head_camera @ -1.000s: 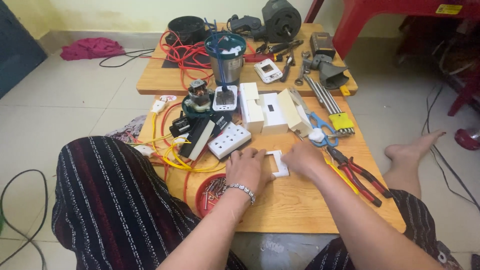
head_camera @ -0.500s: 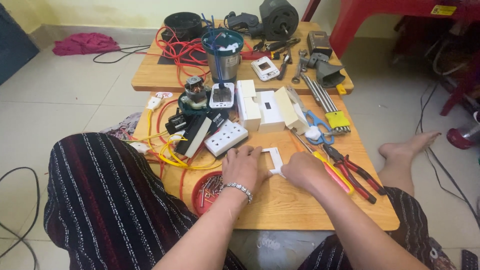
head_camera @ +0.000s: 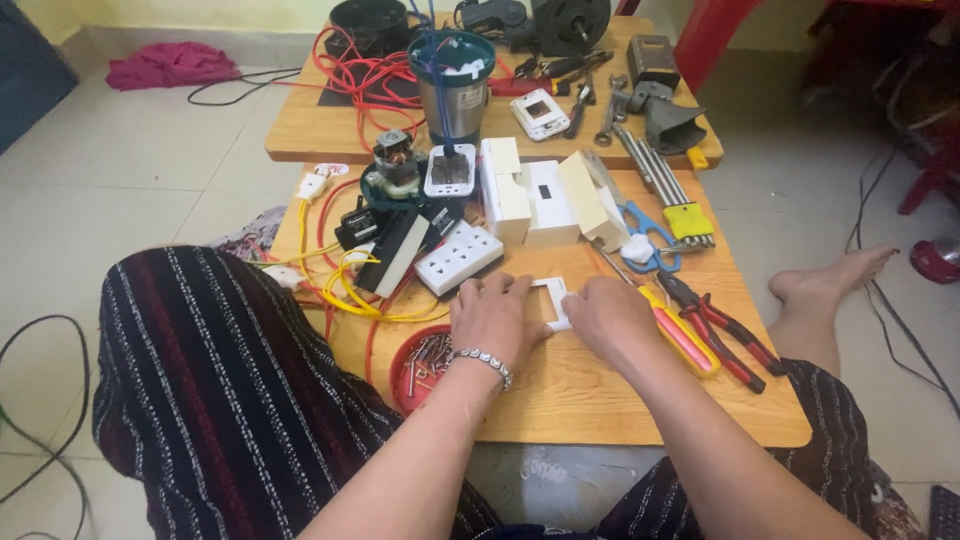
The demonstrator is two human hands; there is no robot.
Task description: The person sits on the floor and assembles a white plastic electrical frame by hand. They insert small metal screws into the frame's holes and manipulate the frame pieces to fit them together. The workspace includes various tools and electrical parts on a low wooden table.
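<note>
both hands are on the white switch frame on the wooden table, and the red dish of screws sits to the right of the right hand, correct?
Not quite. In the head view both hands, left hand and right hand, do rest on the white switch frame on the wooden table, but the red dish of screws sits by the left wrist, not right of the right hand.

1. Left hand (head_camera: pixel 492 318) and right hand (head_camera: pixel 608 318) both press on a white frame (head_camera: pixel 553 300) lying on the wooden surface (head_camera: pixel 600 400).
2. A white socket strip (head_camera: pixel 459 257) lies just behind the frame.
3. A red dish (head_camera: pixel 415 358) of screws sits left of the frame.
4. Red pliers (head_camera: pixel 722 330) lie right of the frame.
</note>
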